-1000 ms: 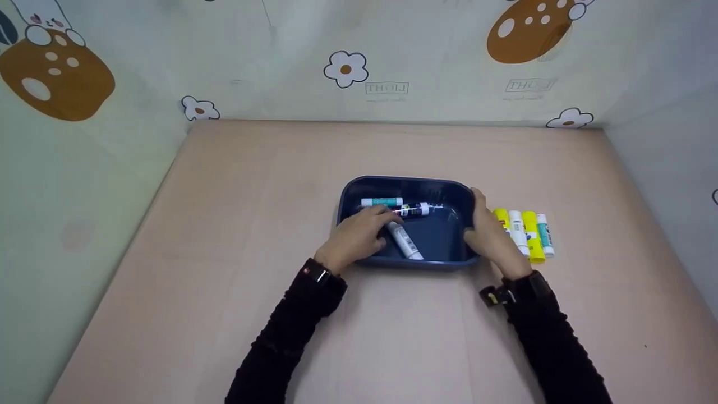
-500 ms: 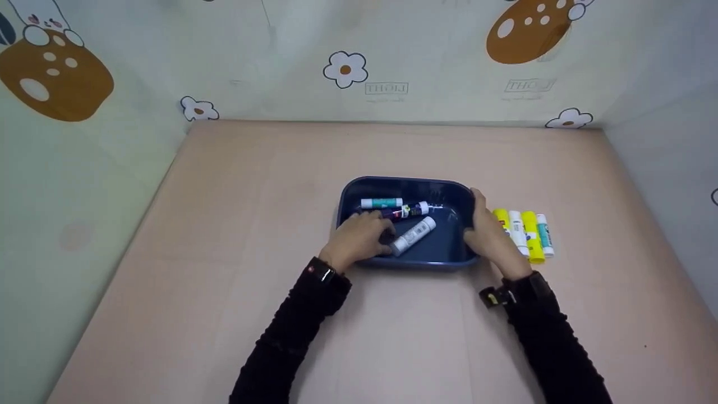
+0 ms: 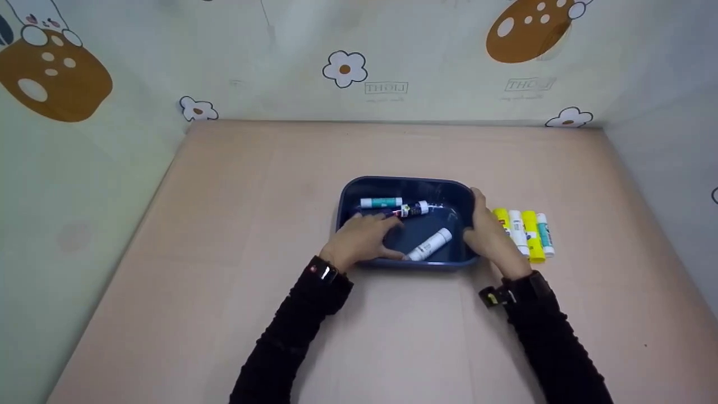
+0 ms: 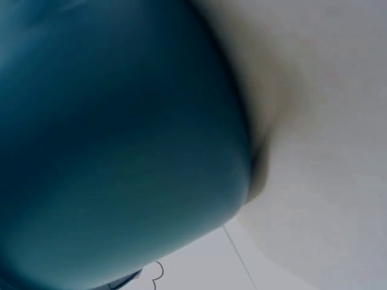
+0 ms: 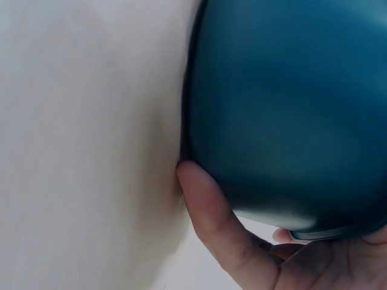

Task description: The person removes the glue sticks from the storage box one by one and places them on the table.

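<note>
Pink tabletop (image 3: 224, 224) fills the frame. At centre sits the dark blue tray (image 3: 404, 184). My right hand (image 3: 493, 238) grasps its right wall; my left hand (image 3: 362, 238) lies over its left edge, fingers relaxed, holding nothing. Inside: a white glue stick (image 3: 429, 244) lower right, two more along the upper wall. Four sticks (image 3: 524, 233) lie right of centre.

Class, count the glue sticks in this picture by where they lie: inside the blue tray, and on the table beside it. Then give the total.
Glue sticks in the blue tray: 3
Glue sticks on the table, right of the tray: 4
Total: 7
</note>
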{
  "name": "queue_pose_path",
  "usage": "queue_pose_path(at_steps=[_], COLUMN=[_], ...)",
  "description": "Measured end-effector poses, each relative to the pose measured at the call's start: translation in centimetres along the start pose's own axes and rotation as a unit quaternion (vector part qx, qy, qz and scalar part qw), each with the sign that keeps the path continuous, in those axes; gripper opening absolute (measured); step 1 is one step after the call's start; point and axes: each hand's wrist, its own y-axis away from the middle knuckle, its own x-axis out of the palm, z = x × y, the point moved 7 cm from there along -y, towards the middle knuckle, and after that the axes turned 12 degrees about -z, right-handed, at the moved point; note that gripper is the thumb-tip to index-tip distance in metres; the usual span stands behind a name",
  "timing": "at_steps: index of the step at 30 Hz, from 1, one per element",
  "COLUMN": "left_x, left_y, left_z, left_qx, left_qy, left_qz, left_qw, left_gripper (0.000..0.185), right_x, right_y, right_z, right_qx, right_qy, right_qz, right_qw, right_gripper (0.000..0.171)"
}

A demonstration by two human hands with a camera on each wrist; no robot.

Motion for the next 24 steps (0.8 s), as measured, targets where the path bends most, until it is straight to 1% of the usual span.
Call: queue_pose_path(at_steps=[3, 6, 12, 19, 24], left_x=[0.2, 0.4, 0.6, 0.5, 0.3], left_y=[-0.2, -0.3, -0.5, -0.4, -0.3], left_z=[-0.2, -0.5, -1.0, -1.4, -1.5], left_qx=[-0.006, 0.0, 0.01, 0.036, 0.033], left_qy=[-0.026, -0.036, -0.009, 0.014, 0.022], left_qz=[-0.001, 0.005, 0.015, 0.009, 0.002], left_qw=[0.9996, 0.9993, 0.9998, 0.9992, 0.9992], left_gripper=[0.06, 0.056, 0.043, 0.04, 0.038], right_x=[-0.1, -0.1, -0.1, -0.1, -0.2], right_y=[0.0, 0.0, 0.0, 0.0, 0.1], right_z=[0.1, 0.2, 0.1, 0.2, 0.2], right_qx=[-0.006, -0.007, -0.002, -0.011, -0.014], right_qy=[0.002, 0.003, 0.004, 0.002, -0.005], right_qz=[-0.004, -0.005, 0.0, -0.002, -0.006], right_qw=[1.0, 1.0, 1.0, 1.0, 1.0], right_gripper=[0.083, 0.083, 0.083, 0.084, 0.084])
